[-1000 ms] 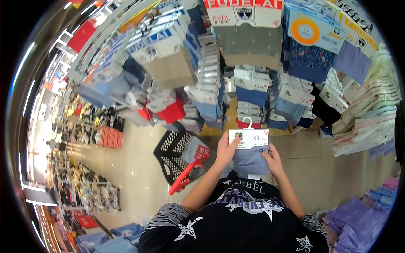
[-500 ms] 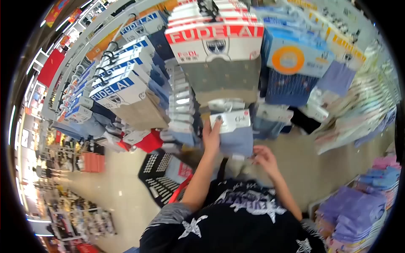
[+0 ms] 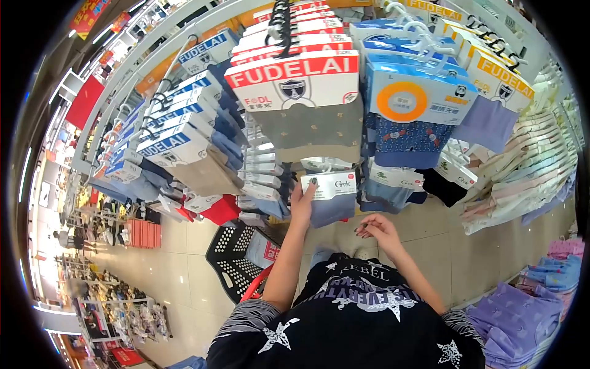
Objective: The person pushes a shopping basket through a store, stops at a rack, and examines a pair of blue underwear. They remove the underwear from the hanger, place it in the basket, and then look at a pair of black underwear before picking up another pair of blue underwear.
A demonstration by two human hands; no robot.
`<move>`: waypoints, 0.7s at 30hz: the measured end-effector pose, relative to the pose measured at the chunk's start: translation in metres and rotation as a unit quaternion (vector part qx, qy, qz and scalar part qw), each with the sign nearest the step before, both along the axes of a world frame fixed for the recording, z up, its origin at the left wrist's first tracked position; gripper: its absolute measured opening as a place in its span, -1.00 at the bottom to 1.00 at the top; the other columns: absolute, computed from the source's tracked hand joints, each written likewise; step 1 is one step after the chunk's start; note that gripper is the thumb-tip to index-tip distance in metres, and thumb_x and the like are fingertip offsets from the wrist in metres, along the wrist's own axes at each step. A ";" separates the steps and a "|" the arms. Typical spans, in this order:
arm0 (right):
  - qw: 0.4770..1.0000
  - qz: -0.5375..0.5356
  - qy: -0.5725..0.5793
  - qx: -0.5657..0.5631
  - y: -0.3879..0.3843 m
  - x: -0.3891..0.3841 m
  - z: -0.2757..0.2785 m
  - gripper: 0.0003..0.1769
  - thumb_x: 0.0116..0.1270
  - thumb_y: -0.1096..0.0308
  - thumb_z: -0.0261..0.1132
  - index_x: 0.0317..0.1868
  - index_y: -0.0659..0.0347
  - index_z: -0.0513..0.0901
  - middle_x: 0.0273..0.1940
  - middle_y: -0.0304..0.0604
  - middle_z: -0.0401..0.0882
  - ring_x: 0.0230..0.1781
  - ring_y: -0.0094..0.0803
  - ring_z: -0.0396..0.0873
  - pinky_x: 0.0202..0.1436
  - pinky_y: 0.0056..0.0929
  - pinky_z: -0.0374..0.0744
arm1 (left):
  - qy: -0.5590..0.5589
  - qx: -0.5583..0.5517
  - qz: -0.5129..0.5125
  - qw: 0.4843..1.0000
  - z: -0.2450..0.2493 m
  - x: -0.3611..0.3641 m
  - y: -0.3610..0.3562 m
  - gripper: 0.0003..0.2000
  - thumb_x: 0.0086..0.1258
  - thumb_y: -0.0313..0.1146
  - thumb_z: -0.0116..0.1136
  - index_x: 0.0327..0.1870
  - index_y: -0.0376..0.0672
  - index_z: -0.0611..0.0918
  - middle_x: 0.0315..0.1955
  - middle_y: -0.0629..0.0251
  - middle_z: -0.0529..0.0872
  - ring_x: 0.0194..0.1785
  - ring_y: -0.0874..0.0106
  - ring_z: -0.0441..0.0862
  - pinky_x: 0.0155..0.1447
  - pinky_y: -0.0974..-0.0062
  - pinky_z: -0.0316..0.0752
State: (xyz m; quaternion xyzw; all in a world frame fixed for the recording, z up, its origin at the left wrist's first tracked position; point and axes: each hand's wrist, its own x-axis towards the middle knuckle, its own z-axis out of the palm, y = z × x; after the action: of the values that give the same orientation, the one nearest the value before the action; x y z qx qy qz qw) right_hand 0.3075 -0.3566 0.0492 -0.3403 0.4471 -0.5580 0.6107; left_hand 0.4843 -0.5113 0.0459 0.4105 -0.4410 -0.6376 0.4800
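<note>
My left hand (image 3: 302,201) grips a blue-grey folded underwear pack (image 3: 332,208) by the left edge of its white header card, thumb on the front. Its fingers behind the card are hidden. The pack is upright at the bottom of the rack, just under a grey-green FUDELAI underwear pack (image 3: 319,132) with a red and white header. To the lower right, my right hand (image 3: 380,232) is apart from the pack, its fingers loosely bent with nothing visible in them. Similar white-carded packs (image 3: 396,178) hang to the right.
Blue-headed FUDELAI packs (image 3: 172,140) hang at left, blue panda-logo packs (image 3: 418,92) at right. A black shopping basket (image 3: 226,255) with a red handle stands on the floor below. Pale garments (image 3: 516,166) hang far right; folded purple clothes (image 3: 516,323) are stacked lower right.
My left hand and the pack appear slightly further left and lower. My right hand, formerly close to the pack's lower right corner, is now further from it. The view has shifted and sharpened.
</note>
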 end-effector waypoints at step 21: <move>0.953 -0.260 0.154 -0.031 0.041 -0.065 -0.027 -0.40 0.06 0.44 0.21 0.15 0.15 0.23 0.10 -0.14 0.30 0.11 -0.32 0.26 0.03 -0.37 0.32 | -0.141 0.109 0.076 0.981 -0.072 -0.037 0.057 -0.56 0.09 -0.51 0.10 0.02 -0.21 0.29 -0.14 0.22 0.46 -0.14 0.50 0.44 -0.11 0.61 0.35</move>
State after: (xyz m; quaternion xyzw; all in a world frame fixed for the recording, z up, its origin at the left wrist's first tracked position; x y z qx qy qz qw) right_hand 0.2427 -0.3157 0.0220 -0.3127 0.5914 -0.6518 0.3573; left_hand 0.4472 -0.4540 -0.0264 0.5785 -0.4001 -0.5789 0.4125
